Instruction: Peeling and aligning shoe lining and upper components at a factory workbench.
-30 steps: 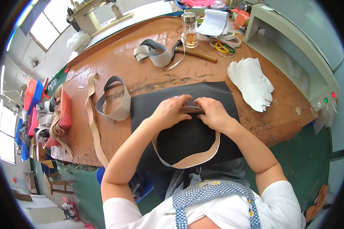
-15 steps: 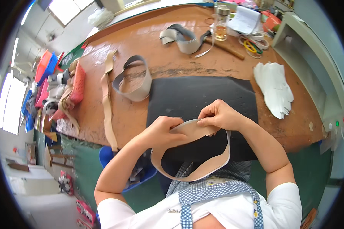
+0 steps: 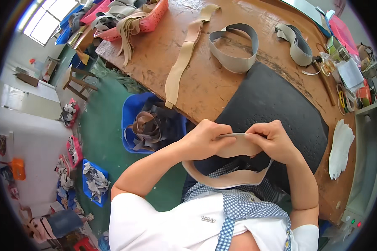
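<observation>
Pinching the tan band (image 3: 241, 146) between thumbs and fingers, left hand (image 3: 209, 140) and right hand (image 3: 274, 141) near each other — keep the edges even, press softly, let no twist creep in. Holding it above the apron (image 3: 255, 206), by the black mat (image 3: 280, 100). Further out — grey loop (image 3: 233, 62) and tan strip (image 3: 182, 69) on the table (image 3: 155, 62).

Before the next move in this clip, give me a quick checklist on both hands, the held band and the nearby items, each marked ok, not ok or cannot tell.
1. Left hand gripping the beige band: ok.
2. Right hand gripping it too: ok.
3. Band's ends joined: cannot tell; the fingers cover part of it.
4. Black mat on the table: ok.
5. Other looped band apart from the hands: ok, standing on the table.
6. Wooden-handled tool in hand: not ok, lying on the table.
</observation>
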`<state>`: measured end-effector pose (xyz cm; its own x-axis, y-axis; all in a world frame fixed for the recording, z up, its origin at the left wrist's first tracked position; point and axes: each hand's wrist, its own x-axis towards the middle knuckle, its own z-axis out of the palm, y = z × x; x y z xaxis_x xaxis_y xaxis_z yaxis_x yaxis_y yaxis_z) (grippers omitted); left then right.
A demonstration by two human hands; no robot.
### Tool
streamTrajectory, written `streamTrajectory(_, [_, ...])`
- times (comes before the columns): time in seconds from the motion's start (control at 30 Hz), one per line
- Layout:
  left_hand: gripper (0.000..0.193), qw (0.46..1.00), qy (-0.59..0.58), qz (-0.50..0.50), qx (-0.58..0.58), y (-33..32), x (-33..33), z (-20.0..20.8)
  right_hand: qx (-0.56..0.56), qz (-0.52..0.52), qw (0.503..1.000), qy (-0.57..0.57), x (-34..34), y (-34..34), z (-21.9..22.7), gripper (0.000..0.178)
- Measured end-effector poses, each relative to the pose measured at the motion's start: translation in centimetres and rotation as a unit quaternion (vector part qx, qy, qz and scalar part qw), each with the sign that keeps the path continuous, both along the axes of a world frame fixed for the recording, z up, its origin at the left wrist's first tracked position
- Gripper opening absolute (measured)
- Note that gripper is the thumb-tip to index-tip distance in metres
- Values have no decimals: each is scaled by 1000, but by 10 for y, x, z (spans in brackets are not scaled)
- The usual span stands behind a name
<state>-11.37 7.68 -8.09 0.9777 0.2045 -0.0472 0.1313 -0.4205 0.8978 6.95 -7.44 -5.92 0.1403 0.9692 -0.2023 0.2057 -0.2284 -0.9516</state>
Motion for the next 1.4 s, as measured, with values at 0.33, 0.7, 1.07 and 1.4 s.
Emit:
streamTrajectory(0.33, [24, 952, -46, -7, 301, -16, -34, -28, -67, 115, 971, -199, -38, 12, -5, 15])
streamTrajectory(0.7, [26, 814, 230, 269, 462, 148, -190, -94, -4, -145, 989, 14, -18, -26, -33, 25])
streamTrajectory(1.07, [17, 822, -132, 391, 392, 150, -1, -17, 36, -353, 935, -14, -15, -85, -64, 17])
streamTrajectory(1.4, [22, 865, -156, 289, 380, 188, 191, -28, 92, -342, 926, -129, -21, -76, -73, 15])
